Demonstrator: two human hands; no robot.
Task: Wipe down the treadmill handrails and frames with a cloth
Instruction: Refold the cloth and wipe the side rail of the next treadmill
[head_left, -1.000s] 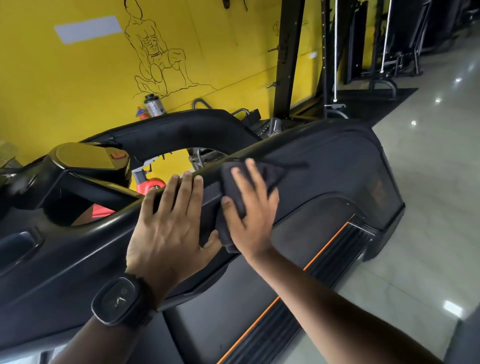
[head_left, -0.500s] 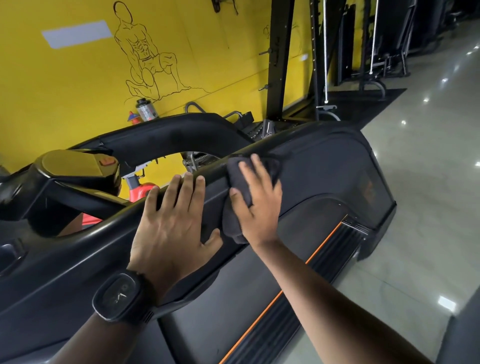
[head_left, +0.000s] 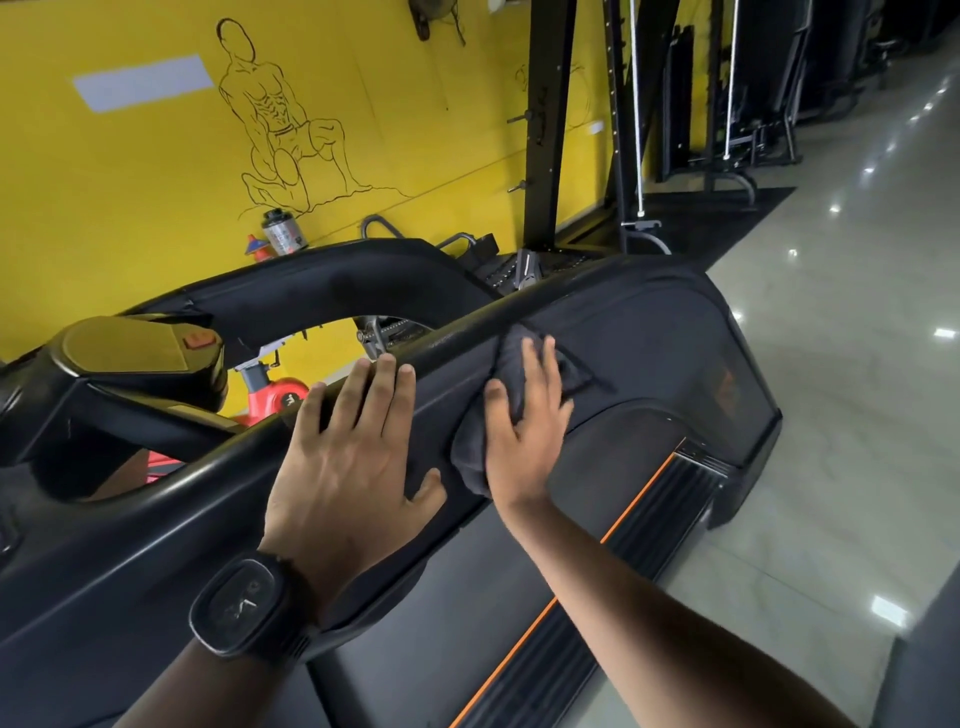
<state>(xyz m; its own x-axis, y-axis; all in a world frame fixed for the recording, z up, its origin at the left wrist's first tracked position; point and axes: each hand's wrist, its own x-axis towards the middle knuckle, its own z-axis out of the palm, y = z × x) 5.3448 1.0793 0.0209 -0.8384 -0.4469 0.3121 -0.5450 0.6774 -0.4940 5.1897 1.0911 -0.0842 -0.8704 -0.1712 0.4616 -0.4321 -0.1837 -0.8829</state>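
- I see the left hand (head_left: 343, 467) lying flat on the treadmill's side. Its fingers are straight and reach up over the round black handrail (head_left: 457, 338). It holds nothing.
- The right hand (head_left: 524, 441) is flat too, with its fingers spread. It presses a cloth (head_left: 470, 454) against the side panel (head_left: 649, 353), just under the handrail.
- The cloth is dark grey, soft and bunched up. A lump of it sticks out by the thumb, and more peeks out past the fingertips.
- The two hands sit side by side and do not touch. The left thumb is very close to the cloth, but I cannot tell if it touches it.
- The side panel is big, black and dull, with a rounded far corner.
- The left wrist wears a black watch (head_left: 244, 603) with a square face and soft corners.
- Under my arms is the dark running belt (head_left: 415, 649). Next to it is a step with ridges and a thin orange line (head_left: 545, 608).
- At the left is the screen part (head_left: 135, 348), smooth and shiny, with a small orange button.
- Behind is a yellow wall (head_left: 130, 182) with a black line drawing (head_left: 280, 130) of a strong body.
- The floor (head_left: 831, 415) is pale, shiny tile with spots of light.
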